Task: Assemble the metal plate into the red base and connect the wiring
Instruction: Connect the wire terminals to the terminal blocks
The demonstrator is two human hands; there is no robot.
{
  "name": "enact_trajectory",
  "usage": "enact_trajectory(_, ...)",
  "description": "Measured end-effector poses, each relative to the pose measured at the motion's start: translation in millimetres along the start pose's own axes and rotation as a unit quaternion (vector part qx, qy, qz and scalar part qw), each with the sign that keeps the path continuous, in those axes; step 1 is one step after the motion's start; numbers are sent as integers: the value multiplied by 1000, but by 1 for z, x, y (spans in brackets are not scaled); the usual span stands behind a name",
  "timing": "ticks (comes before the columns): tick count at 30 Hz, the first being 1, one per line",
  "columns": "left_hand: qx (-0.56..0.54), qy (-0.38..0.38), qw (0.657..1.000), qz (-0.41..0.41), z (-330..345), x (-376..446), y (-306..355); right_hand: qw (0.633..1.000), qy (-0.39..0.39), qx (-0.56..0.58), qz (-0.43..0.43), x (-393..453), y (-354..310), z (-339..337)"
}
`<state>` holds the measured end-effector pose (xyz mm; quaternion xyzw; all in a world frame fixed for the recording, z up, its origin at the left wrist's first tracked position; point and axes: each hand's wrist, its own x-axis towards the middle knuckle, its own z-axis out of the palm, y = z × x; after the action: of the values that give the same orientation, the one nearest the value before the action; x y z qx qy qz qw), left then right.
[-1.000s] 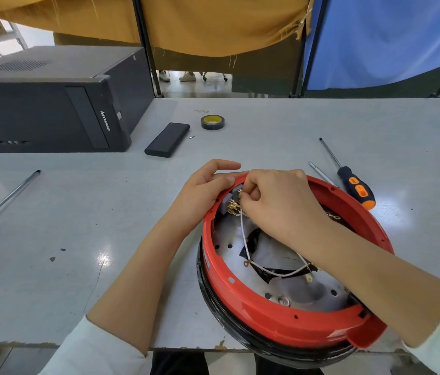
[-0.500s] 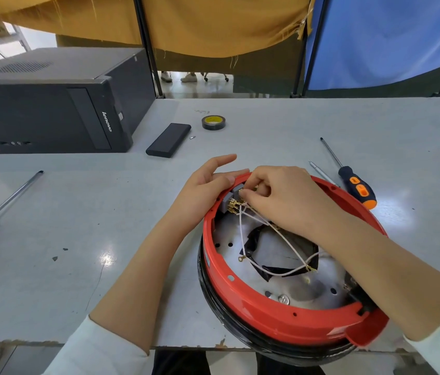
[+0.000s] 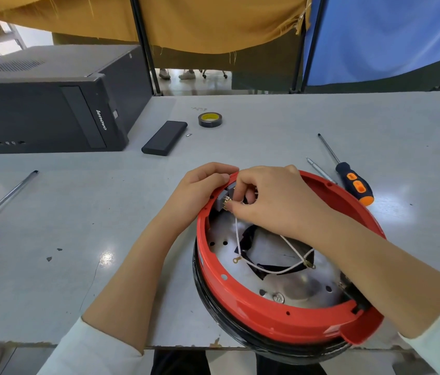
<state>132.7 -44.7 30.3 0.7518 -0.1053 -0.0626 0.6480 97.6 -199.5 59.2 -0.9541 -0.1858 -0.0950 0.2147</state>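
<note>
Both hands at red base rim: left hand grips rim (steadying), right hand apparently pinching white wire.

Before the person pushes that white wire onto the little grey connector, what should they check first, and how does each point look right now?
1. Red base steadied: ok, left hand grips its rim.
2. White wire end held: ok, right hand pinches it at the grey connector.
3. Wire seated on a brass pin: cannot tell, fingers hide it.
4. Metal plate lying inside the base: ok.
5. Other wire ends connected: not ok, one ring terminal lies loose on the plate.
6. Orange-handled screwdriver nearby: ok.
</note>
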Motion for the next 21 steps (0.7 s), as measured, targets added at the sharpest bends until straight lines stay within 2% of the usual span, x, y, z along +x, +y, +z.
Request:
enact_trajectory(7, -24, -11, 1000, -12, 0, 0, 2, 997, -23, 69, -1, -3, 1, -4)
enact_trajectory(21, -44, -19, 999, -9, 0, -2, 2, 995, -21, 94, 26, -2, 1, -2)
